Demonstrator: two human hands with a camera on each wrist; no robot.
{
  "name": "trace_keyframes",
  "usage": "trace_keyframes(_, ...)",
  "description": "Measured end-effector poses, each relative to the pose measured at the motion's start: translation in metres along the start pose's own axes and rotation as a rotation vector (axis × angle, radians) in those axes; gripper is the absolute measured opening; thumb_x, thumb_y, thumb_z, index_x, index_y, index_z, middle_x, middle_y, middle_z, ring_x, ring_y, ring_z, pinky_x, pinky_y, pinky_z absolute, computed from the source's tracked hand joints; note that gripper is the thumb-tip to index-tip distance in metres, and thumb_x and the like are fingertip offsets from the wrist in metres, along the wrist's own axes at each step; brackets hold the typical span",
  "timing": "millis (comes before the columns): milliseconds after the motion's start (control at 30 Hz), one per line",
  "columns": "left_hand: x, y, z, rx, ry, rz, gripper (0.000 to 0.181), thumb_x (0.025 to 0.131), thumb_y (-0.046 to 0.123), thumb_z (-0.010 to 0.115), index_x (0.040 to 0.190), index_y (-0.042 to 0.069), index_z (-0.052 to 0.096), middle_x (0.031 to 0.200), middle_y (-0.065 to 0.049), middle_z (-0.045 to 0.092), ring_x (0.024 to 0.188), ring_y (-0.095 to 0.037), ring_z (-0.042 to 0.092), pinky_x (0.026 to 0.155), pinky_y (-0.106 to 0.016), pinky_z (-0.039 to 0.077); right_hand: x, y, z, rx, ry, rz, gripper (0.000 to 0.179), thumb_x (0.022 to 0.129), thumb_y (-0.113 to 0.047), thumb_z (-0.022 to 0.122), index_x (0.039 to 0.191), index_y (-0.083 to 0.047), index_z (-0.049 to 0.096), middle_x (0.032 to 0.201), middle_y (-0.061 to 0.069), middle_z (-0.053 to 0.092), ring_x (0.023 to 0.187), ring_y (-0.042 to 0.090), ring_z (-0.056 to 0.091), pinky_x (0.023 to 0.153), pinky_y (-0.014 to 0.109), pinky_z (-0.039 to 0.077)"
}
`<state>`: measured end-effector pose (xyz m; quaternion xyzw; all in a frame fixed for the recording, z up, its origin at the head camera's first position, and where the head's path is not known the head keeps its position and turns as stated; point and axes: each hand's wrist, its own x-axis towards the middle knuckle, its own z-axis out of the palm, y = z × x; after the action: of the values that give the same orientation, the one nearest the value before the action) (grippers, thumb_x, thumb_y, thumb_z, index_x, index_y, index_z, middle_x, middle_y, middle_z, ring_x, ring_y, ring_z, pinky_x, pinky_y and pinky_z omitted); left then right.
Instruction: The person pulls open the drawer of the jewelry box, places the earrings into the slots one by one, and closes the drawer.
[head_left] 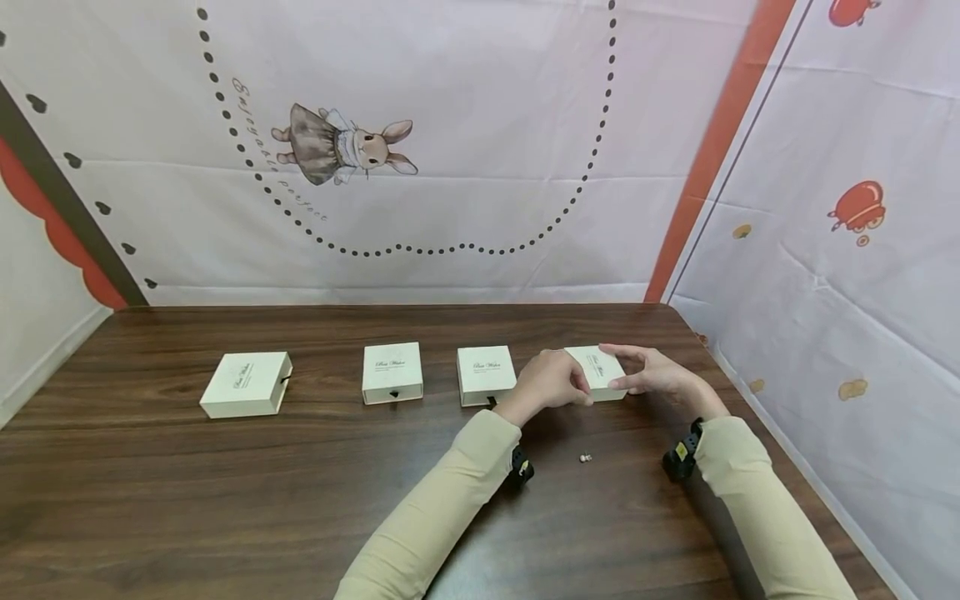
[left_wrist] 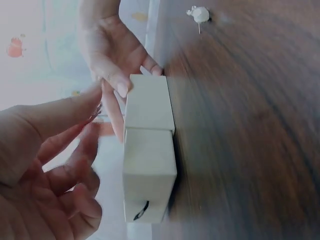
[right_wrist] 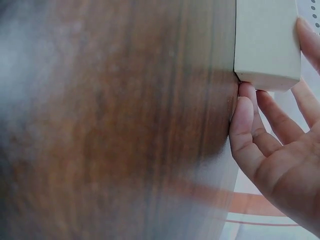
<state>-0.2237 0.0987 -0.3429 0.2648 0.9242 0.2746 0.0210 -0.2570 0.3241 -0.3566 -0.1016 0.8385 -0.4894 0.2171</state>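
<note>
At the right of the table, my right hand (head_left: 660,373) grips the right end of a cream gift box (head_left: 597,367), its thumb and fingers on opposite sides. The left wrist view shows a seam across the box, and its drawer (left_wrist: 150,152) looks drawn out to the left, with a black ribbon pull on the end. Above it my left hand (head_left: 551,382) pinches a small glittering earring (left_wrist: 96,112) between thumb and fingertips; most of it is hidden. Another stud earring (head_left: 585,457), whitish with a thin post, lies on the table nearer me. The drawer's inside does not show.
Three similar boxes lie in a row to the left: one box (head_left: 486,375) close to my left hand, a middle box (head_left: 392,372), and a turned box (head_left: 247,383) farthest left. The brown table (head_left: 300,500) meets printed cloths at the back and right.
</note>
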Motion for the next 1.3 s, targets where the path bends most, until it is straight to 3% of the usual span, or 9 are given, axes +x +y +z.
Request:
trace_keyframes(167, 0.003, -0.009, -0.002, -0.061, 0.085, -0.040, 0.007, 0.074, 0.027, 0.075, 0.072, 0.022, 0.071, 0.065, 0.014, 0.062, 0.060, -0.002, 0.053, 0.058, -0.019, 0.041, 0.001, 0.003, 0.000, -0.005, 0.000, -0.015, 0.075, 0.078, -0.014, 0.072, 0.141, -0.006, 0.032, 0.136, 0.021, 0.033, 0.069, 0.010, 0.051, 0.060, 0.027, 0.046)
trace_keyframes(433, 0.006, -0.018, -0.005, -0.079, 0.138, -0.079, 0.010, 0.082, 0.023, 0.067, 0.087, 0.017, 0.073, 0.076, 0.008, 0.066, 0.060, -0.002, 0.055, 0.054, -0.017, 0.041, 0.001, 0.002, 0.001, -0.017, 0.011, -0.003, 0.074, 0.078, -0.013, 0.072, 0.141, -0.008, 0.033, 0.139, 0.022, 0.031, 0.079, 0.011, 0.052, 0.064, 0.029, 0.046)
trace_keyframes(700, 0.008, -0.021, -0.004, -0.050, 0.141, -0.107, 0.010, 0.084, 0.023, 0.065, 0.080, 0.021, 0.073, 0.077, 0.009, 0.067, 0.059, -0.004, 0.054, 0.048, -0.019, 0.039, 0.001, 0.001, 0.001, -0.032, 0.014, -0.001, 0.075, 0.078, -0.014, 0.072, 0.141, -0.007, 0.033, 0.140, 0.022, 0.030, 0.078, 0.010, 0.051, 0.063, 0.027, 0.046)
trace_keyframes(967, 0.010, -0.023, -0.002, -0.060, 0.088, -0.140, 0.009, 0.083, 0.027, 0.067, 0.080, 0.022, 0.074, 0.078, 0.010, 0.067, 0.061, -0.005, 0.055, 0.049, -0.020, 0.039, 0.001, 0.002, -0.001, -0.031, 0.000, -0.022, 0.074, 0.078, -0.012, 0.072, 0.141, -0.007, 0.032, 0.146, 0.021, 0.022, 0.084, 0.011, 0.051, 0.064, 0.029, 0.047)
trace_keyframes(1300, 0.014, -0.026, 0.001, 0.004, 0.092, -0.157, 0.005, 0.079, 0.026, 0.071, 0.079, 0.024, 0.075, 0.085, 0.010, 0.069, 0.075, -0.009, 0.061, 0.057, -0.022, 0.045, 0.001, 0.003, -0.001, -0.026, -0.005, -0.021, 0.075, 0.078, -0.012, 0.071, 0.141, -0.008, 0.032, 0.146, 0.021, 0.022, 0.084, 0.012, 0.051, 0.063, 0.028, 0.047)
